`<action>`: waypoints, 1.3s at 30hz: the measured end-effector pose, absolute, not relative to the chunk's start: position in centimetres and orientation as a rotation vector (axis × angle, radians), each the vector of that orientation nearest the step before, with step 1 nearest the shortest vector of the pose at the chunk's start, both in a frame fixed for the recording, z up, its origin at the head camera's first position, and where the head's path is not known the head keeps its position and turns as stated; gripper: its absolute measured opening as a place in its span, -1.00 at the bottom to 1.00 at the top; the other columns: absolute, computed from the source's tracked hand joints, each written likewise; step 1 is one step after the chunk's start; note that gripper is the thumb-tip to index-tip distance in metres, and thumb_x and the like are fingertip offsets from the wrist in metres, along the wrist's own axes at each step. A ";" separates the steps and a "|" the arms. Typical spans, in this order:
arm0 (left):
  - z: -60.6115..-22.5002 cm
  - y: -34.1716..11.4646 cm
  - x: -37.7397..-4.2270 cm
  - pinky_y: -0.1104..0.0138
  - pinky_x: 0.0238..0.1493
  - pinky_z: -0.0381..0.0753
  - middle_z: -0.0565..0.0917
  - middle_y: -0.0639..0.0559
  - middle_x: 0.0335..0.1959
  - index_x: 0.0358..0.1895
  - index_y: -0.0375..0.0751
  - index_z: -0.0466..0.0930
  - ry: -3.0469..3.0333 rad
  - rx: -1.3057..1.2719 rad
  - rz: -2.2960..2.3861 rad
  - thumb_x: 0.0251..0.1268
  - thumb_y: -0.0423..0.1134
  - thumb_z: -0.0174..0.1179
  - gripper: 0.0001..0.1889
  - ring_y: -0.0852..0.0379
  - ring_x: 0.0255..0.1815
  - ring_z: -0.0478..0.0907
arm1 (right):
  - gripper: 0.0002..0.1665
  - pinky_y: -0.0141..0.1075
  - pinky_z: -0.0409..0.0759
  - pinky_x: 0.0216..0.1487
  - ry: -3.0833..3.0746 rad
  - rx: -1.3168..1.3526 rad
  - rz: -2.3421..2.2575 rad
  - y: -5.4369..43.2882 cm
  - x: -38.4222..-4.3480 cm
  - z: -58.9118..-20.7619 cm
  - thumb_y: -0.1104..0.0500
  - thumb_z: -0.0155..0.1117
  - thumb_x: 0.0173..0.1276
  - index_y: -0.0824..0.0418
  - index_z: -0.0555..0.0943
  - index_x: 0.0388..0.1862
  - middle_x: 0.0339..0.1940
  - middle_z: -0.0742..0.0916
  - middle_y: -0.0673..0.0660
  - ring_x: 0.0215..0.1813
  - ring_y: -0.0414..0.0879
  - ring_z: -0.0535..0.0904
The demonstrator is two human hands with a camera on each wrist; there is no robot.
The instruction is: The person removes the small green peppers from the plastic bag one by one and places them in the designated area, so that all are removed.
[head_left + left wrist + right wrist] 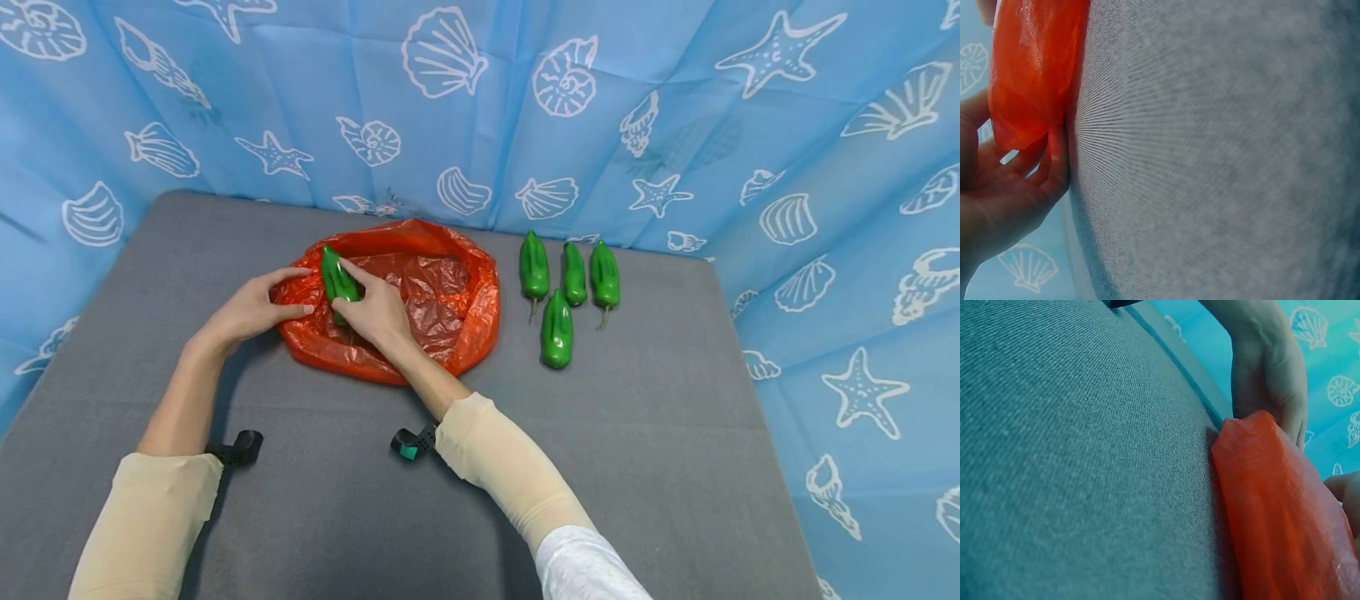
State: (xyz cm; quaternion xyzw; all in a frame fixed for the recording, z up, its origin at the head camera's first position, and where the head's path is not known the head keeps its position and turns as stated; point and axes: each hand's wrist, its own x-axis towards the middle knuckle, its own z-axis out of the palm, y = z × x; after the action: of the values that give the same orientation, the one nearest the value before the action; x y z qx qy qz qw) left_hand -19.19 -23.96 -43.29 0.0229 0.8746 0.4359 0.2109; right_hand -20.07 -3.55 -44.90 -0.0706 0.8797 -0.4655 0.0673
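A red plastic bag (480, 329) lies on the table with its wide mouth facing up and its rim rolled out. My right hand (378, 310) pinches a green pepper (339, 283) between thumb and fingers over the bag's left part. My left hand (251, 312) holds the bag's left side, thumb and index finger apart at the rim. In the left wrist view, the left hand (1013, 200) has its other fingers bent around the outside of the bag (1035, 75), low by the table. The right wrist view shows mostly the bag's outer wall (1272, 506).
Several more green peppers (557, 329) lie on the grey table (660, 400) right of the bag, some with thin stems. A blue curtain (510, 150) printed with seashells hangs behind the table and on its right side. Small black cameras (243, 447) sit at both wrists.
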 end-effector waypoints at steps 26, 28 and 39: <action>-43.2 -24.2 -19.3 -0.31 0.36 0.12 0.02 -0.45 0.54 0.59 -0.15 0.03 2.417 0.069 1.207 0.41 -0.03 0.22 -0.19 -0.43 0.48 0.05 | -0.46 -0.36 0.53 -0.39 2.416 -0.261 -1.693 -1.0 -20.0 -43.7 0.06 0.36 0.36 -0.31 0.57 0.30 0.15 0.67 -0.01 -0.21 -0.14 0.56; -43.2 -24.1 -19.3 -0.31 0.36 0.12 0.02 -0.45 0.54 0.59 -0.15 0.02 2.417 0.073 1.206 0.41 -0.03 0.22 -0.19 -0.43 0.48 0.04 | -0.48 -0.35 0.53 -0.38 2.380 -0.257 -1.716 -0.5 -20.0 -43.4 0.04 0.37 0.36 -0.32 0.58 0.28 0.15 0.67 -0.02 -0.19 -0.14 0.56; -43.1 -24.1 -19.2 -0.29 0.37 0.13 0.01 -0.44 0.54 0.58 -0.15 0.05 2.417 0.057 1.210 0.42 -0.02 0.21 -0.20 -0.42 0.48 0.04 | -0.51 -0.34 0.60 -0.27 2.222 -0.277 -1.839 1.6 -19.9 -42.7 0.09 0.37 0.36 -0.19 0.62 0.26 0.11 0.67 0.00 -0.07 -0.13 0.59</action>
State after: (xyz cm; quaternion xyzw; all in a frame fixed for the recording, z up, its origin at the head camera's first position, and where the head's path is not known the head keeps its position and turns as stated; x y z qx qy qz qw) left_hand -19.17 -24.07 -43.06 0.0206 0.8726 0.4368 0.2175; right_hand -19.90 1.64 -42.70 -0.0947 0.7612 -0.6298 0.1218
